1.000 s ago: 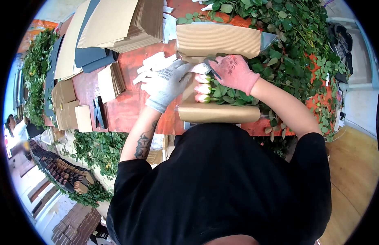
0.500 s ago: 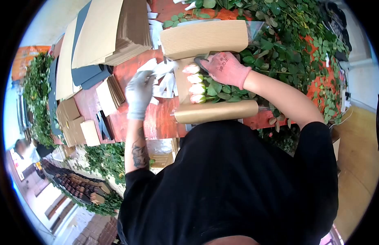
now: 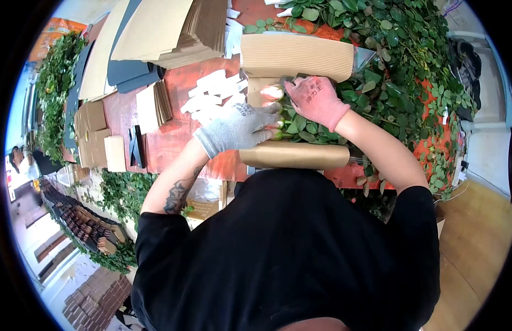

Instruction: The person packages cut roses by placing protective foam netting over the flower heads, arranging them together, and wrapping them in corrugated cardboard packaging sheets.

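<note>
Pale pink roses (image 3: 272, 92) lie side by side on brown paper (image 3: 255, 91), their heads to the left and leafy stems (image 3: 306, 131) to the right. My left hand (image 3: 242, 127), in a grey glove, lies over the lower heads with its fingers apart and hides most of them. Just right of the top rose is my right hand (image 3: 316, 99) in a pink, dark-tipped glove. Its fingers are curled in, and what they grip is hidden. Corrugated cardboard (image 3: 297, 52) borders the roses on the far side; a brown paper roll (image 3: 294, 155) borders them on the near side.
White paper strips (image 3: 203, 99) are scattered left of the roses. Tall cardboard stacks (image 3: 198, 33) and smaller brown sheets (image 3: 154, 105) stand further left on the red table (image 3: 181, 140). Leafy stems (image 3: 399, 99) heap up on the right. Another person (image 3: 24, 163) is at the far left.
My left hand has moved right, from above the white strips onto the rose heads, and its fingers have spread. My right hand stays by the top rose. The whole view has shifted slightly.
</note>
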`<action>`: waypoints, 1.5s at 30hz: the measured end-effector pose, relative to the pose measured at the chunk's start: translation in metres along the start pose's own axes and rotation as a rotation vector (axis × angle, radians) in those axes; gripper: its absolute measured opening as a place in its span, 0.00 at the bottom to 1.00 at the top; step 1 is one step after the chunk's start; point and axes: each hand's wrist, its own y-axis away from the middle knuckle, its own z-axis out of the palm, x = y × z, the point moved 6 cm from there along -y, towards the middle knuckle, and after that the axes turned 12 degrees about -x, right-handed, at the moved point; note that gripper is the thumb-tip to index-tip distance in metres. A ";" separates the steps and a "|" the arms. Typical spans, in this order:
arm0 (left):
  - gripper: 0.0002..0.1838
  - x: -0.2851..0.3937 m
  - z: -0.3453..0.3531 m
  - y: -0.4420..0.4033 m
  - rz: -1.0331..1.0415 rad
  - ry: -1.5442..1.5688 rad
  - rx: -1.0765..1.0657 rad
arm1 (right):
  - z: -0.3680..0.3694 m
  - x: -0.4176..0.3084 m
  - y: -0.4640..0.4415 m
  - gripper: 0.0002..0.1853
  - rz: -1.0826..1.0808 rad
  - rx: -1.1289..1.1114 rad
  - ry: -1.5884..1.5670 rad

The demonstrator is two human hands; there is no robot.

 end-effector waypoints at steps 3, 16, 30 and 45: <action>0.21 0.001 0.003 -0.001 -0.001 0.005 -0.020 | 0.003 -0.008 0.004 0.17 -0.042 0.039 0.036; 0.17 -0.017 -0.019 -0.007 0.001 -0.058 0.403 | 0.006 -0.007 0.006 0.19 -0.041 0.025 0.047; 0.12 -0.051 -0.016 -0.023 0.122 0.184 0.170 | 0.005 -0.018 0.018 0.11 -0.194 -0.035 -0.003; 0.14 -0.039 -0.017 -0.034 0.152 0.095 0.326 | 0.027 -0.027 0.019 0.13 -0.228 0.189 0.058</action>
